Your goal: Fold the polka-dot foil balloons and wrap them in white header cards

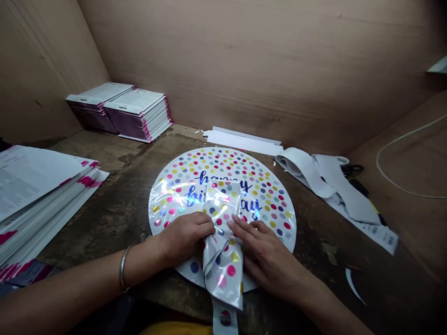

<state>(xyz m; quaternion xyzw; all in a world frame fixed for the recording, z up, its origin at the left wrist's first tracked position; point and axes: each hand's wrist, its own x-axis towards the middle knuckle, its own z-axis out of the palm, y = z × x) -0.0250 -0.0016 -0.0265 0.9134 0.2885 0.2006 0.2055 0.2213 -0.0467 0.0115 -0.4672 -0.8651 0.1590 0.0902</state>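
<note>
A round foil balloon (279, 204), white with coloured dots and "happy birthday" lettering, lies flat on the dark table. On top of it is a folded foil balloon (223, 274) with the same dots, a narrow strip with its tail hanging past the table's near edge. My left hand (188, 235) is closed on the left edge of this folded strip, thumb and fingers pinched. Across its right edge, my right hand (263, 249) lies with fingers stretched out, fingertips touching the foil. Both hands cover parts of the round balloon.
Two stacks of printed packets (136, 114) stand at the back left, and a larger packet pile (45, 186) is at the left edge. White card strips (244, 140) lie behind the balloon. A curled label roll (307, 174) and scissors (354, 169) are at the right. Wooden panels enclose the table.
</note>
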